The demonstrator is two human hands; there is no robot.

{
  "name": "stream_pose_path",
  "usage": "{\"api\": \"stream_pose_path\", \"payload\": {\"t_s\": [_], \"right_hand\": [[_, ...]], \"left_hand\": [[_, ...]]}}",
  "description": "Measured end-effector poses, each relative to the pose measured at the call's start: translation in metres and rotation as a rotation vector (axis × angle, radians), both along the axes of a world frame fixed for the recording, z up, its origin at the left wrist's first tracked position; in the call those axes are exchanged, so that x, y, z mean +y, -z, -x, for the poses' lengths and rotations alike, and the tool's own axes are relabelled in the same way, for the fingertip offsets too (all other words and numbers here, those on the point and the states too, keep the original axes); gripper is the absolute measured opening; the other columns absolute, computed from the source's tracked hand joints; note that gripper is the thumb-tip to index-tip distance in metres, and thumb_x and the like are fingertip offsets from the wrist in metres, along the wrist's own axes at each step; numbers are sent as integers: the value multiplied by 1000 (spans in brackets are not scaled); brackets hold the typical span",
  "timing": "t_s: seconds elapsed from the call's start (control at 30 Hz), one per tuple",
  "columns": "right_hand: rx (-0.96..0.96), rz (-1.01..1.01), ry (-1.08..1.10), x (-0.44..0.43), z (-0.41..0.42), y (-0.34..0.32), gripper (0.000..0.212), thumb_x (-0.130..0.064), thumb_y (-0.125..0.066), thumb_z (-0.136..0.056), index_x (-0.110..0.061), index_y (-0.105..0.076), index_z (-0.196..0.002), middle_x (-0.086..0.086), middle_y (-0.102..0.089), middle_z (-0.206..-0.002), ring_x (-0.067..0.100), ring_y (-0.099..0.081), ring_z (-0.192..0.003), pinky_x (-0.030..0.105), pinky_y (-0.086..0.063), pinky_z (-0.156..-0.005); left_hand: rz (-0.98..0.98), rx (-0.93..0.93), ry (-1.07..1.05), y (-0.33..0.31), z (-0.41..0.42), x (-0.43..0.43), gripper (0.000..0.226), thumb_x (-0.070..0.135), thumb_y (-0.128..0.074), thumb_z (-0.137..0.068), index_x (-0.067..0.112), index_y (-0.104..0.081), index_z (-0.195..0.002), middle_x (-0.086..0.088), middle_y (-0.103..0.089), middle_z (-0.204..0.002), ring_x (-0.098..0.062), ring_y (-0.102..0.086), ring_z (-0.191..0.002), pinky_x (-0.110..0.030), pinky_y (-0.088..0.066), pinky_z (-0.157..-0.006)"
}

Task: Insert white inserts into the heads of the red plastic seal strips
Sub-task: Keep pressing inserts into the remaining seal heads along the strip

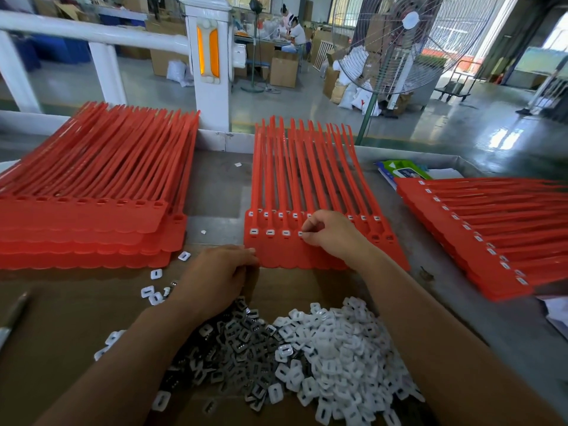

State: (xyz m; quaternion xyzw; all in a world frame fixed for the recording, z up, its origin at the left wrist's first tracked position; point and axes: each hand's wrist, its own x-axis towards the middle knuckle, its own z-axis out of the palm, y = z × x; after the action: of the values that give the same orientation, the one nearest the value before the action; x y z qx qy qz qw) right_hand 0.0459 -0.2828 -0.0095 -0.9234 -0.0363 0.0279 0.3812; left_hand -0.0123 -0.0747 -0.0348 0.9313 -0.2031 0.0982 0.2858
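I can't see past the right hand (333, 233): it covers several heads in the front row of the middle stack of strips (307, 259), and only a sliver of the white insert (300, 233) shows in its pinch. The left hand (219, 276) curls its fingertips under, so I can't tell whether it holds anything. The left stack (76, 229) runs off the left edge and the right stack (479, 235) off the right. The pile of inserts (322, 348) is cut off at the bottom. A blurred thin tool (13, 315) at the left edge stays unidentifiable to me. The right stack half hides a green packet (402, 172).
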Motion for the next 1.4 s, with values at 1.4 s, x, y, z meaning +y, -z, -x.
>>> {"api": "stream_pose_path", "payload": {"t_s": [1.4], "right_hand": [[100, 195, -140, -52, 91, -23, 11, -25, -69, -79, -25, -63, -70, -11, -63, -60, -6, -54, -52, 8, -42, -51]], "left_hand": [[0, -1, -14, 3, -1, 2, 35, -1, -49, -84, 16, -67, -109, 4, -58, -124, -10, -50, -119, -11, -24, -97]]}}
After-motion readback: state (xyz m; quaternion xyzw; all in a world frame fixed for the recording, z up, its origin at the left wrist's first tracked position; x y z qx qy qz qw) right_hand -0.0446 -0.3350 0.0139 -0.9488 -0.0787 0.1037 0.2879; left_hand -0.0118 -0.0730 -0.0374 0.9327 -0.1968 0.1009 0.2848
